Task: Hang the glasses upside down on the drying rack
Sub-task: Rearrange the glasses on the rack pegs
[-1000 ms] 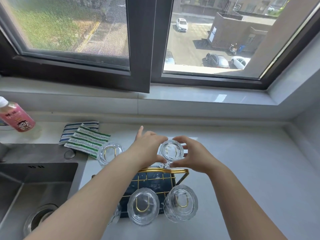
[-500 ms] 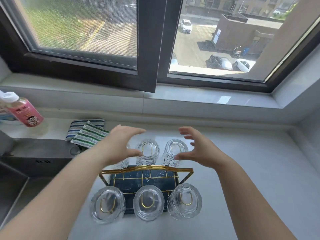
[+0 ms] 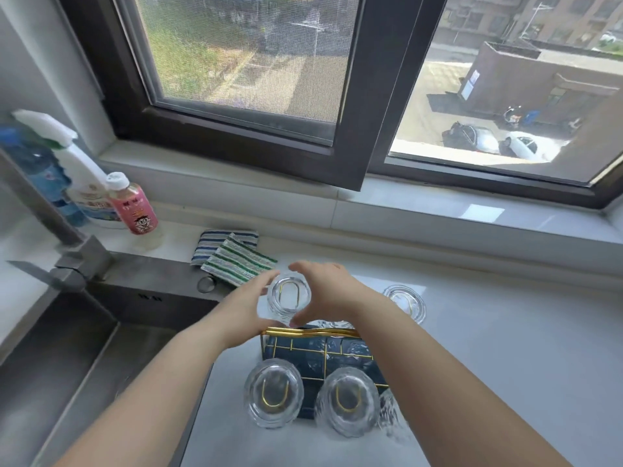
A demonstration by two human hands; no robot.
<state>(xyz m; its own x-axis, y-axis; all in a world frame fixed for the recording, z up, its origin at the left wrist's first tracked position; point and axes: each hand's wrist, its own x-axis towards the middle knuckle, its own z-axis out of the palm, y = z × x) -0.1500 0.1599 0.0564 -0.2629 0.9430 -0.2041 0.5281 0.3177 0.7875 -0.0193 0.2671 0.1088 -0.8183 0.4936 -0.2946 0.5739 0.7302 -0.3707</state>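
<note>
A drying rack (image 3: 305,333) with gold wire and a dark blue base stands on the white counter. Several clear glasses hang upside down on its gold hooks. Two near ones (image 3: 273,397) (image 3: 347,401) face me, and a third is half hidden behind my right forearm. At the far left of the rack an upturned glass (image 3: 288,294) sits between my left hand (image 3: 247,299) and my right hand (image 3: 328,291), both cupped around its sides. The far right glass (image 3: 404,302) hangs apart from my hands.
Left of the counter are a steel sink (image 3: 64,358) and tap (image 3: 57,261). Behind them stand a pink bottle (image 3: 133,205), a white spray bottle (image 3: 76,170) and a blue bottle (image 3: 40,173). Striped cloths (image 3: 236,256) lie by the sill. An open window frame (image 3: 350,129) juts inward above.
My view has swung left. Half a second ago both hands hovered open over the far glasses; now they close around the far left glass.
</note>
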